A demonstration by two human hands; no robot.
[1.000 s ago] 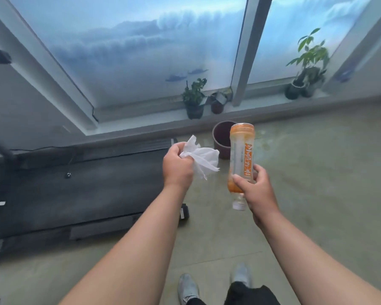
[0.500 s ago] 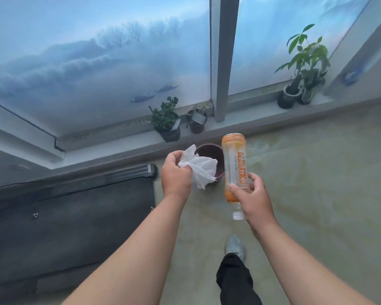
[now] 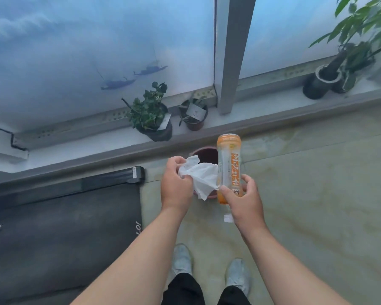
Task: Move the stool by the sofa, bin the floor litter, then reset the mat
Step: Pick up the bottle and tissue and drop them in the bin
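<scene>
My left hand [image 3: 175,184] grips a crumpled white tissue [image 3: 204,178], which hangs over a small dark reddish bin [image 3: 204,154] on the floor by the window ledge. My right hand [image 3: 243,200] holds an orange plastic bottle [image 3: 228,164] upside down, its white cap pointing down below my palm. The bottle's base stands above the bin's right rim. Both hands and the litter hide most of the bin; only its far rim and dark inside show. The stool, the sofa and the mat are out of view.
A black treadmill [image 3: 59,227] fills the left floor next to me. Potted plants [image 3: 151,115] stand on the low window ledge [image 3: 273,107] behind the bin, with a larger one [image 3: 343,62] at far right. My shoes [image 3: 182,259] stand on pale floor tiles.
I have walked up to the bin; it now lies right under my hands. Tissue and bottle have come together over its opening. Both grips are unchanged.
</scene>
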